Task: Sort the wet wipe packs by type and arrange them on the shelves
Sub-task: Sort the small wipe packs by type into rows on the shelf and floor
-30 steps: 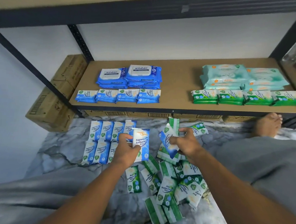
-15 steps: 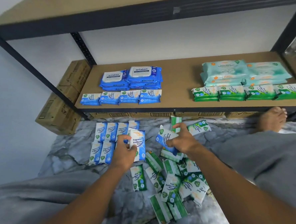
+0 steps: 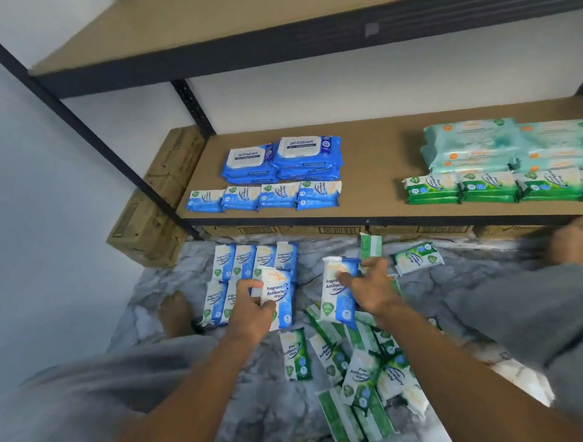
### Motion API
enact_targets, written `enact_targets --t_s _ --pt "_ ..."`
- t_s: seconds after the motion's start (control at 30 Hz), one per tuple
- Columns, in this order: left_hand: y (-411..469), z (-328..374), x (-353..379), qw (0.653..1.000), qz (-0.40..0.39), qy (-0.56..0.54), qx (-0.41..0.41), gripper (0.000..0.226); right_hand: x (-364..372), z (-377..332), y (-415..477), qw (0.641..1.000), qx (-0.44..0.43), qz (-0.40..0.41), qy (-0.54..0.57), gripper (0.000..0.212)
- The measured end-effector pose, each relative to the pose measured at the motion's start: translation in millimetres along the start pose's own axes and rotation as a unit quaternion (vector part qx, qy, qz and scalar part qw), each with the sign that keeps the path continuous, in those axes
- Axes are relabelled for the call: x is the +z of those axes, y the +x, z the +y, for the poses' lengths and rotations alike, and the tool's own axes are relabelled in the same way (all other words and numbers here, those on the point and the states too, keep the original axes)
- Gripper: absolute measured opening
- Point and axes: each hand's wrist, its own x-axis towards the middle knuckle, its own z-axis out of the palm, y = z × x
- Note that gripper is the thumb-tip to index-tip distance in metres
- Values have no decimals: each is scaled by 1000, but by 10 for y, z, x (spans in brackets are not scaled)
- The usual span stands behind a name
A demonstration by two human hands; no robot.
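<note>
Nearest us, a loose heap of green pine packs [image 3: 362, 379] lies overlapping on the marbled floor [image 3: 272, 407] to the right, between our grey-clad legs. Just beyond it, our left hand [image 3: 252, 309] grasps a blue fragrance-free pack [image 3: 278, 295] by its lower left side, thumb on the front. That pack hides the right end of the two rows of blue packs [image 3: 243, 262] lined up on the floor. Our right hand [image 3: 373, 287] grips a second blue pack [image 3: 336, 302] near its top, held upright over the far end of the green heap and covering some of those packs. A green pack on edge [image 3: 370, 246] shows just behind the fingers, and a single green pack [image 3: 417, 259] lies flat to the right. Our left foot [image 3: 175, 312] rests beside the blue rows, and our right foot [image 3: 579, 242] is partly tucked under the shelf edge. Cardboard boxes [image 3: 156, 226] stand at the left of the rack. On the lower shelf [image 3: 372, 164] a front row of small blue packs [image 3: 264, 198] sits before stacked antabax packs [image 3: 283, 159]. Well apart to the right, green packs [image 3: 483, 188] front a stack of teal packs [image 3: 513, 142]. The upper shelf [image 3: 226, 29] overhangs everything.
</note>
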Motion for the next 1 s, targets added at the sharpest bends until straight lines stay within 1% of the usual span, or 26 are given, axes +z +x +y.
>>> enact_targets --t_s 0.13,0.37,0.5,0.63,0.77,0.83,0.9,0.93,1.0 --pt "149 -352 -22 998 8 -31 -51 34 280 261 51 999 40 -14 -32 43" --pt "563 -917 -102 994 2 -27 -106 37 942 775 410 995 58 -9 -79 46" --pt "879 -1150 -77 994 -14 4 -113 40 1256 902 707 991 66 7 -115 48" --pt "1210 -1223 16 994 -38 18 -103 39 1527 957 1023 987 70 22 -145 49" --pt "1474 -1250 133 994 -56 40 -87 40 1738 1005 1278 982 77 3 -171 47" --pt "1498 -1277 160 993 -62 82 -63 42 1787 1039 1362 980 75 -9 -183 46" --pt "1467 -1336 187 983 -60 172 -9 48 1785 1091 1391 972 72 -7 -224 44" --pt "1454 -1387 204 973 -46 226 15 51 1770 1130 1394 966 69 -1 -249 45" --pt "1419 -1449 217 946 -28 322 33 53 1738 1193 1376 957 64 6 -284 46"
